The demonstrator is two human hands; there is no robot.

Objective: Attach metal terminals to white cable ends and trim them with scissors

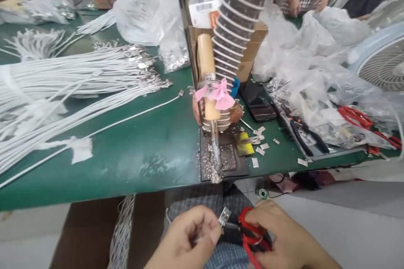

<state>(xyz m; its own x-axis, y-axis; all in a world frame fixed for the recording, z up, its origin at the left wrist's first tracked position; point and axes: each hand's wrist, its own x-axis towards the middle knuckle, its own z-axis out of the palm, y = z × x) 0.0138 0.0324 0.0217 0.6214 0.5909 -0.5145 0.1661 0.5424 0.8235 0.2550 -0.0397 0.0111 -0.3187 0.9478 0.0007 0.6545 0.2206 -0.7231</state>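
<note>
Seen from the middle of the view, a flat green tabletop (135, 147) stretches across toward nine o'clock, and long bundles of thin white cables with metal ends (104, 71) lie on it at ten. A dark see-through hose with white spiral ribs (238, 12) comes down from one o'clock, and the soldering iron with a pale wooden handle (206, 52) stands in front of it at twelve, tip down toward six. Below the table edge, the right hand (284, 233), between four and five, is curled round the red-handled scissors (248, 240) at five, its fingers through the loops; how wide the blades stand cannot be told. The left hand (195, 233) at six is closed, thumb and forefinger pinching the small silver rectangular metal plug (225, 216), which juts out between five and six, just beside the scissors. The plug looks light and stiff-shelled, smooth enough to slip or twist, so a firm fingertip pinch on the flat faces at its rear end should suit it. Any wire behind it, hidden by the fingers, would likely be soft and its joint fragile, better not pulled.
</note>
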